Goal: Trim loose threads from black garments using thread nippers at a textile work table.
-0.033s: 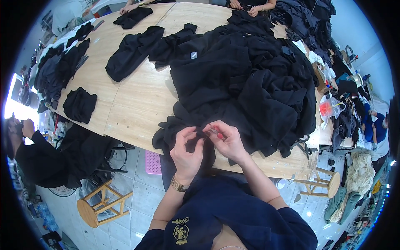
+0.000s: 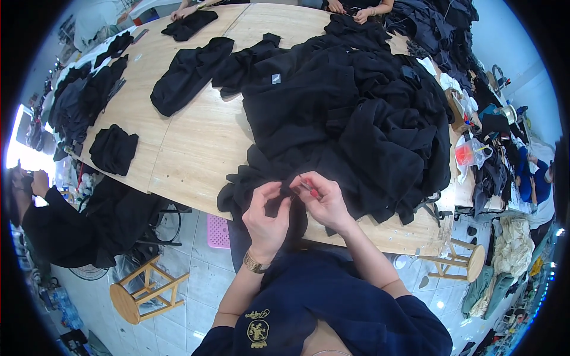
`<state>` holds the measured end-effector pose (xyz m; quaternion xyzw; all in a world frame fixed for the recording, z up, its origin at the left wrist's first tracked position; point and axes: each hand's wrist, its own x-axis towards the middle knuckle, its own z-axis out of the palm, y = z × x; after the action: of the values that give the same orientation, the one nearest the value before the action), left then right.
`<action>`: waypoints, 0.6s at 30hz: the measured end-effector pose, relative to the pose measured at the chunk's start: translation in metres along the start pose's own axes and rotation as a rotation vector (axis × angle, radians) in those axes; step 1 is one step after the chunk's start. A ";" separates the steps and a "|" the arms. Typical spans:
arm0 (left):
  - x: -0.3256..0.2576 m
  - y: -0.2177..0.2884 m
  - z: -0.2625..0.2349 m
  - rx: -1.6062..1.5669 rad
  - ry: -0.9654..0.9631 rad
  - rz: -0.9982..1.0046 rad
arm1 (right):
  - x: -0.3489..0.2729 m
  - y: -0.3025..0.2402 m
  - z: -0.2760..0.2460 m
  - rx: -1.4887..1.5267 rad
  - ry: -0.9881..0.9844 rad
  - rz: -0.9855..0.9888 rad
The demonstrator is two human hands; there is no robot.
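My left hand pinches a fold of a black garment that hangs over the near edge of the wooden table. A gold watch sits on that wrist. Close beside it, my right hand holds a small red-handled tool against the same fold. The tool's tip is hidden in the cloth. Behind both hands a big heap of black garments covers the right half of the table.
Folded black pieces and a spread one lie on the table's left. Wooden stools stand on the tiled floor, with a pink basket under the table. A person in black sits left; other hands work at the far edge.
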<state>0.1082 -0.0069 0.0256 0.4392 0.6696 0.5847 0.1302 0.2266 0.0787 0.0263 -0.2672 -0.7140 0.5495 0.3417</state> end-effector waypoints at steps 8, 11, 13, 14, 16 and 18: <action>-0.001 -0.004 -0.003 -0.055 0.022 -0.059 | -0.010 -0.001 -0.003 0.286 0.097 0.197; 0.000 -0.005 -0.002 -0.062 0.026 -0.058 | -0.013 -0.001 -0.009 0.102 0.084 0.124; -0.001 -0.009 -0.002 -0.059 0.031 -0.040 | -0.014 -0.004 -0.012 -0.194 0.010 0.153; -0.001 -0.010 -0.003 -0.056 0.037 -0.022 | -0.014 -0.004 -0.012 -0.194 0.010 0.152; 0.000 -0.009 -0.003 -0.050 0.041 -0.009 | -0.014 -0.004 -0.012 -0.409 0.001 0.029; 0.000 -0.008 -0.003 -0.044 0.044 0.004 | -0.014 -0.002 -0.012 -0.451 -0.010 0.025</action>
<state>0.1024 -0.0080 0.0191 0.4245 0.6585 0.6091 0.1236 0.2448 0.0744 0.0277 -0.3429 -0.8173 0.3812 0.2630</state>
